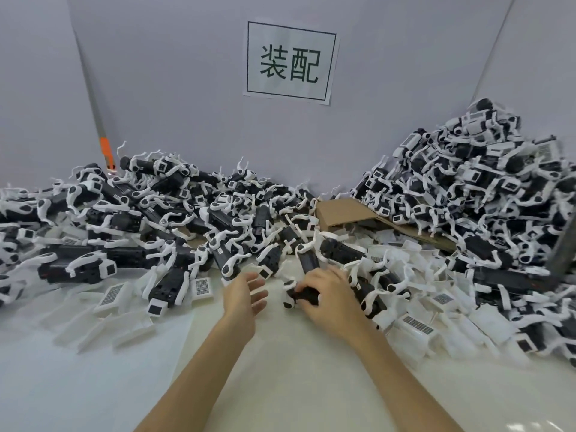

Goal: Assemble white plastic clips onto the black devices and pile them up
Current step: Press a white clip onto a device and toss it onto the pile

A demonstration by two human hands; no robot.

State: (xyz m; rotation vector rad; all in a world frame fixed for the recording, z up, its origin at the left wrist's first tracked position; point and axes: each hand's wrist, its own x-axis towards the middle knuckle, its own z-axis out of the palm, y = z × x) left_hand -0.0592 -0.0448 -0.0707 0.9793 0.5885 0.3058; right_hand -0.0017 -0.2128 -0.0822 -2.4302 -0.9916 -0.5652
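Note:
My right hand [330, 296] grips a black device [304, 297] with a white part at its left end, low over the white table in the middle of the view. My left hand [244, 294] hovers just left of it, fingers spread and relaxed, holding nothing and not touching the device. Loose white plastic clips [124, 330] lie flat on the table at the left. More white clips [414, 325] with barcode labels lie at the right.
A big pile of black devices with white parts [486, 194] rises at the right. A lower pile [124, 213] spreads across the left and back. Brown cardboard [343, 210] lies between them. A paper sign [290, 62] hangs on the grey back wall. Bare white table [265, 369] lies near me.

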